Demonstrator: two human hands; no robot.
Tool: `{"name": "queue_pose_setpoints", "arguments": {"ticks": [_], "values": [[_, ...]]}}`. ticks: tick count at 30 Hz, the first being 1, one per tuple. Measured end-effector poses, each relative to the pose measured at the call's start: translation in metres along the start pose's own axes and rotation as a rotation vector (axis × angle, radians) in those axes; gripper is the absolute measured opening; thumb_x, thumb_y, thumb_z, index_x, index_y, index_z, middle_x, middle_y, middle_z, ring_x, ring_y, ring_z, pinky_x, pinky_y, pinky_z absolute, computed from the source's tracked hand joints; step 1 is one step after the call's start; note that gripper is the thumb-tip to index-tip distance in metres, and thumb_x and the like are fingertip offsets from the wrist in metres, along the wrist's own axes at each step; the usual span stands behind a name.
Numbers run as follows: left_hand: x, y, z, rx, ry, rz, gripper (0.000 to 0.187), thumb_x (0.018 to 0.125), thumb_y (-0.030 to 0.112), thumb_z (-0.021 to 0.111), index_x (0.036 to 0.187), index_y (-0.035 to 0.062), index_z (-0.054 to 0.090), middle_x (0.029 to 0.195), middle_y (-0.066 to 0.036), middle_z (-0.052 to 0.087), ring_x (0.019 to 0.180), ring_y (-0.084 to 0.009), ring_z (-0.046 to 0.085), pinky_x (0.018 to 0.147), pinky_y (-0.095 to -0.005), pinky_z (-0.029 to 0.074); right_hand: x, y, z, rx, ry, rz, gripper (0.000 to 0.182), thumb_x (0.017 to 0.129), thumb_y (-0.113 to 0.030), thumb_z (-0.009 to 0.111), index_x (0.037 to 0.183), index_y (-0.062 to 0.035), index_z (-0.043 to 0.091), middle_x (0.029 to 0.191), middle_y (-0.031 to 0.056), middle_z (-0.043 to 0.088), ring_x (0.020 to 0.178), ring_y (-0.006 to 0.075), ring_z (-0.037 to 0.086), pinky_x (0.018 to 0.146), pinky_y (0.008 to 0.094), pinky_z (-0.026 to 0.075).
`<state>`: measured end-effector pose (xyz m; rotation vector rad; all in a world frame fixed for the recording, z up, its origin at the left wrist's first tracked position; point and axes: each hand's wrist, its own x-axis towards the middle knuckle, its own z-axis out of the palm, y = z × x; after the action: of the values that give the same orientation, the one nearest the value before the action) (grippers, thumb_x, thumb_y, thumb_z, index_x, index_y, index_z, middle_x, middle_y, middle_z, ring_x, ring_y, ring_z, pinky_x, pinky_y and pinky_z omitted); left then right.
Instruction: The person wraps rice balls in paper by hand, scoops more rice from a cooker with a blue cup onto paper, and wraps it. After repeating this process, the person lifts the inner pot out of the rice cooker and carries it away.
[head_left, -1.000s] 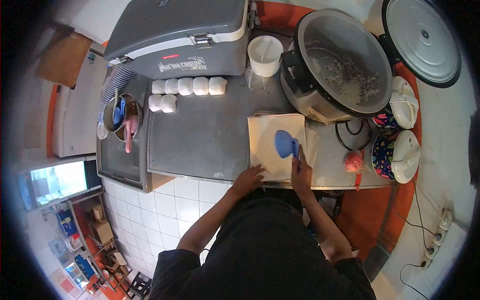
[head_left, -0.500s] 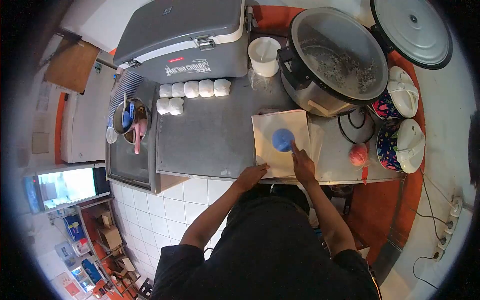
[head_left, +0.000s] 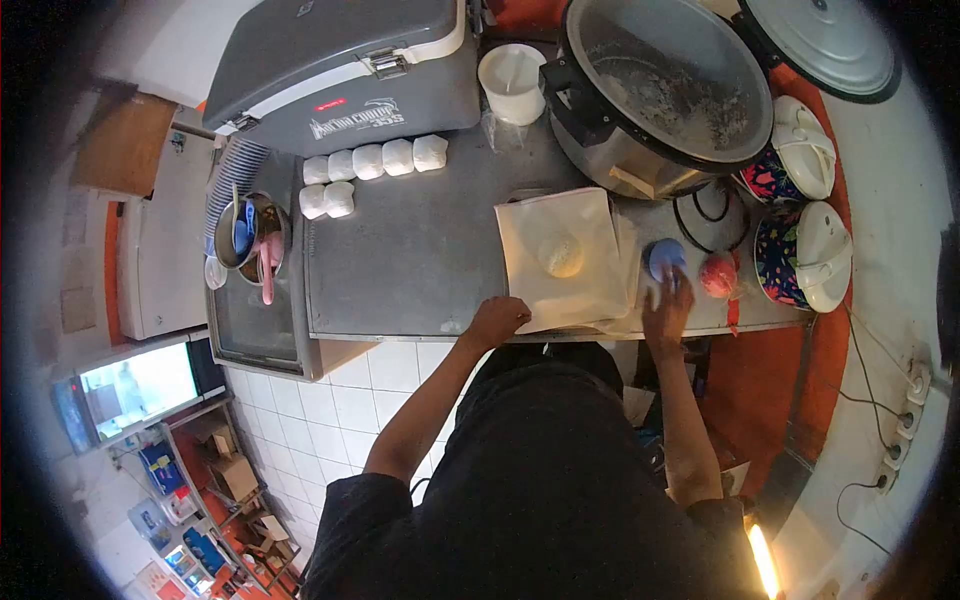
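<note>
A mound of rice [head_left: 559,255] lies on the middle of a stack of brown paper sheets [head_left: 585,305] at the front of the counter. At the stack's lower left corner is my left hand [head_left: 500,320], its fingers curled in; what they pinch, if anything, is too small to tell. Right of the paper, my right hand [head_left: 668,312] has its fingers on a blue round bowl [head_left: 666,258], which rests on the counter. Just beside it sits a red round thing in clear plastic [head_left: 718,275].
A large open rice cooker [head_left: 640,170] stands behind the paper, with two patterned pots [head_left: 780,265] at right. White wrapped bundles [head_left: 368,161] line up before a grey cooler [head_left: 350,105]. A metal pot with pink and blue handles [head_left: 232,245] is at left, near a white tub [head_left: 512,85].
My right hand has moved right with the blue bowl, off the paper and onto the counter. The rice mound now shows where the bowl was. The whole view has shifted slightly.
</note>
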<state>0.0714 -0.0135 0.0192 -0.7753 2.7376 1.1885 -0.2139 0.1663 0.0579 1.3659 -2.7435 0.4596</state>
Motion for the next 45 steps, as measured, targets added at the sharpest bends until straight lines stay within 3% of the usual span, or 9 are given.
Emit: {"name": "queue_pose_setpoints", "arguments": {"ticks": [1,3,5,11,18,21,23,26,45], "values": [[0.000,0.000,-0.002,-0.039,-0.001,-0.006,0.019,0.088,0.024,0.061,0.088,0.0075,0.071,0.091,-0.010,0.069,0.088,-0.0313,0.065,0.078,-0.0436,0.051,0.000,-0.014,-0.006,0.178,-0.025,-0.195,0.050,0.085,-0.015,0.066,0.133,-0.0085,0.052,0.126,0.0160,0.053,0.121,0.0356,0.046,0.101,0.0459,0.038],[0.002,-0.002,-0.003,-0.079,-0.009,-0.004,0.019,0.087,0.025,0.063,0.087,0.0082,0.072,0.091,-0.009,0.070,0.088,-0.0311,0.065,0.079,-0.0430,0.051,0.004,-0.048,-0.007,0.449,-0.489,-0.307,0.040,0.085,-0.018,0.066,0.123,-0.0061,0.059,0.122,0.0158,0.055,0.119,0.0339,0.049,0.100,0.0443,0.040],[0.006,-0.007,-0.001,-0.036,-0.019,0.037,0.018,0.085,0.026,0.066,0.086,0.0087,0.072,0.090,-0.009,0.070,0.088,-0.0300,0.065,0.080,-0.0415,0.051,-0.004,-0.063,0.017,0.418,-0.468,-0.546,0.032,0.083,-0.017,0.065,0.113,-0.0048,0.061,0.114,0.0140,0.058,0.111,0.0312,0.053,0.094,0.0428,0.044],[0.008,0.002,-0.018,-0.075,-0.071,-0.064,0.019,0.085,0.027,0.068,0.088,0.0089,0.073,0.091,-0.007,0.072,0.086,-0.0286,0.067,0.082,-0.0416,0.050,0.003,-0.084,0.046,0.169,-0.590,-0.702,0.010,0.080,-0.010,0.062,0.089,-0.0052,0.063,0.094,0.0092,0.059,0.093,0.0269,0.057,0.079,0.0405,0.046],[0.006,-0.002,-0.026,-0.407,-0.054,-0.121,0.021,0.086,0.022,0.070,0.095,0.0033,0.073,0.090,-0.013,0.072,0.086,-0.0265,0.069,0.081,-0.0369,0.054,0.008,-0.080,0.048,0.320,-0.571,-0.680,0.008,0.084,-0.013,0.061,0.084,-0.0057,0.065,0.088,0.0087,0.061,0.087,0.0271,0.058,0.075,0.0384,0.045],[0.010,-0.007,-0.030,-0.490,-0.146,-0.133,0.022,0.086,0.018,0.070,0.100,0.0016,0.072,0.093,-0.014,0.072,0.086,-0.0233,0.070,0.081,-0.0343,0.055,0.010,-0.077,0.050,0.356,-0.598,-0.665,0.010,0.084,-0.014,0.063,0.081,-0.0042,0.064,0.087,0.0097,0.061,0.085,0.0279,0.059,0.075,0.0396,0.046],[0.010,-0.006,-0.035,-0.542,-0.154,-0.130,0.020,0.087,0.016,0.069,0.100,0.0017,0.072,0.093,-0.013,0.073,0.083,-0.0223,0.070,0.081,-0.0347,0.056,0.011,-0.075,0.050,0.525,-0.616,-0.594,0.010,0.083,-0.014,0.062,0.082,-0.0048,0.061,0.084,0.0112,0.058,0.086,0.0295,0.058,0.075,0.0420,0.045],[0.010,-0.001,-0.040,-0.558,-0.159,-0.143,0.016,0.086,0.009,0.069,0.096,-0.0024,0.072,0.091,-0.014,0.073,0.082,-0.0193,0.069,0.078,-0.0311,0.055,0.014,-0.075,0.049,0.503,-0.655,-0.552,0.012,0.083,-0.015,0.064,0.082,-0.0035,0.060,0.084,0.0111,0.058,0.086,0.0296,0.059,0.075,0.0415,0.046],[0.011,-0.006,-0.049,-0.527,-0.282,-0.140,0.022,0.086,0.015,0.070,0.102,-0.0003,0.072,0.093,-0.013,0.073,0.083,-0.0209,0.070,0.082,-0.0346,0.055,0.021,-0.083,0.038,0.582,-0.746,-0.507,0.012,0.081,-0.013,0.068,0.081,-0.0037,0.060,0.082,0.0110,0.058,0.082,0.0313,0.059,0.074,0.0415,0.047]]}}
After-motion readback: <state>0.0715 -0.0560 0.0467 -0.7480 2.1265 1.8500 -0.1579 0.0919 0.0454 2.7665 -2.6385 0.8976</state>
